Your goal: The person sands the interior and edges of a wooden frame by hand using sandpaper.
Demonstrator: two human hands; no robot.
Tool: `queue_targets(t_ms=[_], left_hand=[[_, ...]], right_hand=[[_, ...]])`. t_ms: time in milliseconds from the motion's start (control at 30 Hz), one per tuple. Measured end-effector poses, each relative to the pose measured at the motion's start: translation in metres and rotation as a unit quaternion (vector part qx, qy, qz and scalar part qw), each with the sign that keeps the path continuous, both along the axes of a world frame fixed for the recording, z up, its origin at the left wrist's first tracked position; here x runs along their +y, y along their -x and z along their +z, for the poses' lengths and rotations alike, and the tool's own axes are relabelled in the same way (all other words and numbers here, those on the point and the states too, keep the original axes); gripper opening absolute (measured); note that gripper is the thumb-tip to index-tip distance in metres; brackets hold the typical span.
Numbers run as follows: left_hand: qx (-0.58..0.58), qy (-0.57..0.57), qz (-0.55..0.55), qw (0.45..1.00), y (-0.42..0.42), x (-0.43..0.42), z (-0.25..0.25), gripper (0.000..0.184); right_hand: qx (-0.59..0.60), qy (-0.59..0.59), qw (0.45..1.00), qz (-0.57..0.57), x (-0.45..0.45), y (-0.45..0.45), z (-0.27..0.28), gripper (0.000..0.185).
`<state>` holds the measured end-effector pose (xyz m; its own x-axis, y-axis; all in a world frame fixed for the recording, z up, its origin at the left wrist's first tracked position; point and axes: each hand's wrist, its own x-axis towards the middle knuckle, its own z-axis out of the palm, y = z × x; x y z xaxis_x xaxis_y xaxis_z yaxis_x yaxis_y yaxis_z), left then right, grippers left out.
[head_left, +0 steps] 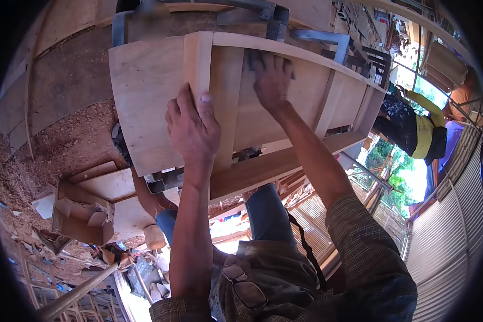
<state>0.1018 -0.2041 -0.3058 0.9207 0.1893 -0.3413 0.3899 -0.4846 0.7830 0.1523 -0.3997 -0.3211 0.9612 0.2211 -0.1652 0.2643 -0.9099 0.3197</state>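
Note:
A shallow wooden frame [284, 155] with a plywood back panel [284, 107] and cross strips lies tilted in front of me. My left hand [194, 126] grips the frame's end rail [197, 61], thumb on the upper face and fingers bent along its side. Inside the frame, my right hand [272, 83] presses a dark sheet [256, 60] that looks like sandpaper onto the panel. Motion blurs that sheet and the fingertips. A plain plywood piece [139, 102] extends left of the rail.
Metal supports [319, 38] stand behind and under the work. Wood shavings [75, 131] cover the floor at left, beside an open cardboard box [83, 214]. A person in a yellow-and-dark top [418, 126] is at right, near corrugated sheeting [440, 231].

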Motion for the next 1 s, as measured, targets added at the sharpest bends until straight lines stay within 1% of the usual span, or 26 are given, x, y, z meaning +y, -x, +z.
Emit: queue_targets(t_ms=[67, 100, 167, 233, 267, 333, 367, 433, 467, 567, 600, 667, 700, 767, 800, 867, 900, 967, 1000], left_hand=[[-0.006, -0.001, 0.008, 1.0, -0.003, 0.0, -0.001, 0.05], [-0.007, -0.004, 0.01, 1.0, -0.004, 0.001, -0.002, 0.05], [-0.013, -0.009, 0.005, 1.0, -0.002, -0.001, -0.003, 0.05], [-0.007, -0.001, -0.007, 1.0, 0.003, -0.001, 0.001, 0.05], [-0.015, 0.004, -0.003, 1.0, -0.002, 0.0, -0.002, 0.049], [-0.02, -0.009, -0.006, 1.0, -0.005, -0.001, -0.006, 0.049], [-0.015, -0.014, -0.012, 1.0, 0.0, 0.0, -0.007, 0.049], [-0.01, -0.013, -0.007, 1.0, -0.003, 0.0, -0.007, 0.049], [-0.01, -0.003, -0.003, 1.0, -0.003, -0.001, -0.004, 0.049], [-0.014, -0.009, 0.001, 1.0, -0.002, -0.002, -0.004, 0.049], [-0.013, -0.013, 0.0, 1.0, -0.002, -0.002, -0.003, 0.049], [-0.004, -0.023, -0.001, 1.0, -0.002, -0.002, -0.003, 0.048], [-0.003, -0.025, -0.003, 1.0, -0.003, -0.002, -0.004, 0.048], [-0.014, -0.028, -0.01, 0.999, -0.002, -0.002, -0.005, 0.046], [-0.012, -0.031, -0.017, 0.999, 0.0, -0.004, -0.004, 0.046], [-0.029, -0.025, -0.012, 0.999, -0.002, -0.003, -0.005, 0.046], [-0.027, -0.03, -0.019, 0.999, -0.002, -0.001, -0.005, 0.046], [-0.01, -0.006, -0.011, 1.0, -0.002, -0.003, -0.006, 0.045], [-0.003, -0.01, -0.017, 1.0, 0.0, -0.003, -0.006, 0.045]], right_hand=[[-0.036, 0.025, 0.995, -0.091, -0.046, 0.008, 0.002, 0.043], [-0.037, 0.021, 0.995, -0.088, -0.037, 0.008, 0.005, 0.043], [-0.069, -0.062, 0.996, 0.004, -0.006, 0.013, 0.019, 0.043], [-0.032, -0.166, 0.982, 0.083, 0.049, 0.007, 0.023, 0.04], [-0.038, -0.172, 0.981, 0.082, 0.061, -0.001, 0.012, 0.04], [0.01, -0.132, 0.988, 0.077, 0.074, -0.015, -0.01, 0.053], [0.014, -0.14, 0.988, 0.069, 0.069, -0.014, -0.015, 0.053], [-0.007, -0.127, 0.986, 0.111, 0.046, -0.011, -0.015, 0.053], [-0.001, -0.131, 0.986, 0.106, 0.036, -0.005, -0.011, 0.053], [-0.059, -0.083, 0.993, 0.058, 0.017, -0.004, -0.007, 0.055], [-0.059, -0.088, 0.993, 0.057, 0.02, -0.002, -0.005, 0.055], [-0.063, -0.094, 0.993, -0.044, 0.023, 0.007, -0.002, 0.059], [-0.063, -0.097, 0.992, -0.046, 0.033, 0.007, 0.002, 0.059], [-0.049, -0.156, 0.985, 0.047, 0.064, 0.005, 0.006, 0.059], [-0.048, -0.158, 0.986, 0.04, 0.068, 0.004, -0.001, 0.059], [-0.031, -0.156, 0.984, 0.077, 0.071, -0.01, -0.022, 0.055], [-0.03, -0.162, 0.984, 0.069, 0.064, -0.01, -0.021, 0.055], [-0.047, -0.098, 0.992, 0.06, 0.03, -0.005, -0.008, 0.048], [-0.04, -0.065, 0.997, 0.028, 0.008, 0.0, -0.009, 0.045]])
